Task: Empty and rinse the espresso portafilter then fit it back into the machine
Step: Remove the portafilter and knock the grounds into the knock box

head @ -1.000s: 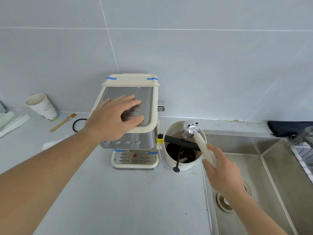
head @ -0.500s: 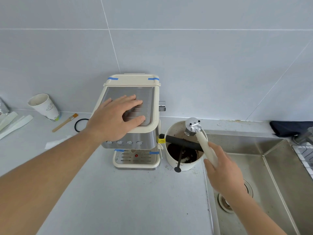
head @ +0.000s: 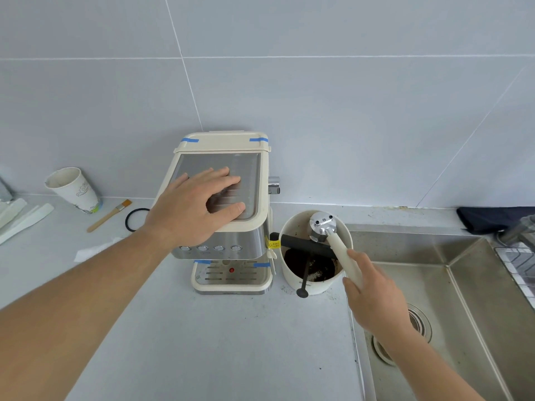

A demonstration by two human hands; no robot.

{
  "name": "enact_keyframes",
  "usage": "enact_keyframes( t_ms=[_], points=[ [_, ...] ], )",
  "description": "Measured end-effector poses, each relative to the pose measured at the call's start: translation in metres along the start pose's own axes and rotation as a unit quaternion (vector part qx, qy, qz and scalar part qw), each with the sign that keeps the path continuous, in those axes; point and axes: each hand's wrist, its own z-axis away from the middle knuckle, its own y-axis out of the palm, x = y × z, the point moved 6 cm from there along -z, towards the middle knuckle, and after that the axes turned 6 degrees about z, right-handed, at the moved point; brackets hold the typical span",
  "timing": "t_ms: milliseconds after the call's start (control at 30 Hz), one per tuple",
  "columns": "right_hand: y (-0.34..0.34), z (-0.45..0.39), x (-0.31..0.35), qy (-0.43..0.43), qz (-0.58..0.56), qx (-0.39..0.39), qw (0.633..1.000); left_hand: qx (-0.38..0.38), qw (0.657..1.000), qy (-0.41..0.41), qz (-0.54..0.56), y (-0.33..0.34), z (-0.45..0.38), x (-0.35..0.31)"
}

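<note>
The cream and steel espresso machine stands on the counter against the tiled wall. My left hand lies flat on its top plate, fingers spread. My right hand grips the cream handle of the portafilter. The portafilter's metal head is turned upside down over the white knock box, close above the box's black bar. Dark coffee grounds lie inside the box.
The steel sink with its drain lies to the right, a dark cloth behind it. On the left of the counter sit a paper cup, a small brush, a black ring and white paper.
The portafilter head has shifted slightly to the right and back over the knock box. My left hand has stayed on the machine's top.
</note>
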Motion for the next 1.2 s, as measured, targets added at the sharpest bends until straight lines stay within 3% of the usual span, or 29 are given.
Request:
enact_keyframes(
  t_ms=[167,533,800,900,1033,1200],
  points=[
    [-0.003,0.004,0.002,-0.009,-0.029,-0.026,0.999,-0.001,1.0,0.0,-0.002,-0.001,-0.001,0.001],
    [0.0,-0.001,-0.004,0.007,-0.027,0.01,1.0,0.0,1.0,-0.002,-0.004,-0.002,0.0,-0.001],
    [0.004,0.005,-0.013,0.104,-0.153,0.02,0.983,-0.003,1.0,-0.001,-0.003,-0.002,0.0,-0.001],
    [0.008,0.009,-0.015,0.139,-0.275,0.036,0.951,-0.002,1.0,0.001,-0.003,-0.002,-0.003,-0.001],
    [0.011,0.024,-0.012,0.184,-0.483,0.063,0.854,-0.004,1.0,-0.003,-0.013,-0.001,-0.002,0.001],
    [0.013,0.043,-0.001,0.193,-0.58,0.13,0.781,0.004,1.0,-0.002,-0.014,0.0,0.0,-0.001]
  ],
)
